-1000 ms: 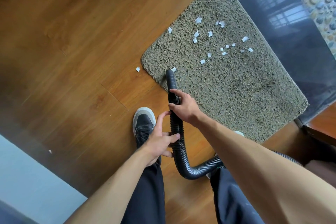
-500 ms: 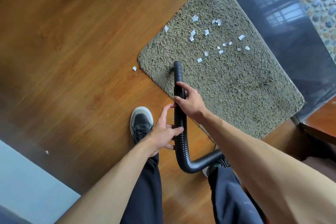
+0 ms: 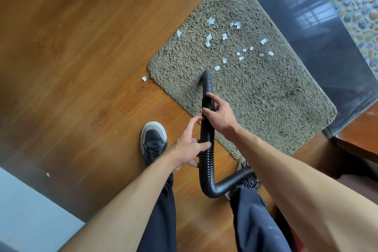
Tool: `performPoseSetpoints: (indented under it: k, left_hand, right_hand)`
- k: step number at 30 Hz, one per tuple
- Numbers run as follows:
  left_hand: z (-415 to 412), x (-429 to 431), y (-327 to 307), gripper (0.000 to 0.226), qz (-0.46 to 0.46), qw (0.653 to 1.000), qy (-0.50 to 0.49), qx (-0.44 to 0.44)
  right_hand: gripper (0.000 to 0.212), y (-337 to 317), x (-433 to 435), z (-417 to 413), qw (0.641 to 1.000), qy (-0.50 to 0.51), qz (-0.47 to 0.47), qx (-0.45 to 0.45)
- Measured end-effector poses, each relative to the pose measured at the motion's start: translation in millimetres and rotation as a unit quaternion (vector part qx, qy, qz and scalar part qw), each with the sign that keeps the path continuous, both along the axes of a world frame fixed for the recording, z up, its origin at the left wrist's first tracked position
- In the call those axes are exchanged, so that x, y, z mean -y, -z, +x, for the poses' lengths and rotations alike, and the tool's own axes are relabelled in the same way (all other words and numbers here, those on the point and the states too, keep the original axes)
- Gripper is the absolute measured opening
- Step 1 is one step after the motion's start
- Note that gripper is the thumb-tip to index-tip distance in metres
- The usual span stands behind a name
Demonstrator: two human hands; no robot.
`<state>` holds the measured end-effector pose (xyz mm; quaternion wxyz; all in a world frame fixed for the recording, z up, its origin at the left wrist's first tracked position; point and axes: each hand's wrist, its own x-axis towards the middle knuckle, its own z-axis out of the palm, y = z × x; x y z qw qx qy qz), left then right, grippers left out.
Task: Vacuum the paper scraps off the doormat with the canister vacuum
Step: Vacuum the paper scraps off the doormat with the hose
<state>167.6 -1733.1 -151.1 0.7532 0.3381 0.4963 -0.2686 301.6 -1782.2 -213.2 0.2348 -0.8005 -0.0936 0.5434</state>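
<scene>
The right hand (image 3: 219,115) grips the hose (image 3: 207,135) near its tip to aim it; the left hand (image 3: 189,148) grips lower to steady it. The tip touches the doormat (image 3: 266,98), near the paper scraps (image 3: 208,37)

Shaggy olive-grey doormat (image 3: 266,96), rounded corners, flat on the wooden floor (image 3: 81,57), skewed, long axis running from 11 to 5 o'clock. White paper scraps (image 3: 224,36), small and torn, well over a dozen, strewn over the mat's 12 o'clock half, the nearest just off the hose mouth at 1 o'clock. One stray scrap (image 3: 144,78) on the boards, at 9 o'clock of that mouth. Black ribbed vacuum hose (image 3: 206,170), smooth tip down on the pile near the mat's 9 o'clock corner, running back toward 6 o'clock, then bending sharply to 3 o'clock. Gripped high by right hand (image 3: 219,114), lower by left hand (image 3: 188,147).
</scene>
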Motion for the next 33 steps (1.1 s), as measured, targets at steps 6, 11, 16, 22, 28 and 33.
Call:
performPoseSetpoints:
  k: [6, 11, 16, 22, 28, 33]
  left_hand:
    - [11, 2, 3, 0.065, 0.011, 1.0, 0.02, 0.004]
    - [22, 2, 5, 0.064, 0.02, 0.999, 0.041, 0.012]
    - [31, 8, 6, 0.066, 0.02, 0.998, 0.052, 0.017]
    - [35, 8, 8, 0.065, 0.023, 0.998, 0.048, 0.019]
    - [21, 3, 4, 0.064, 0.032, 0.999, 0.027, 0.006]
    - [18, 2, 6, 0.064, 0.031, 0.999, 0.026, 0.003]
  right_hand:
    - [0.067, 2, 6, 9, 1.0, 0.027, 0.002, 0.009]
    - [0.061, 4, 11, 22, 0.999, 0.034, 0.006, -0.005]
    - [0.055, 5, 23, 30, 0.998, 0.056, 0.015, 0.004]
    - [0.057, 9, 24, 33, 0.999, 0.053, 0.009, 0.002]
    - [0.065, 12, 10, 19, 1.0, 0.017, 0.015, -0.006]
    - [0.07, 14, 8, 14, 1.0, 0.025, 0.012, -0.002]
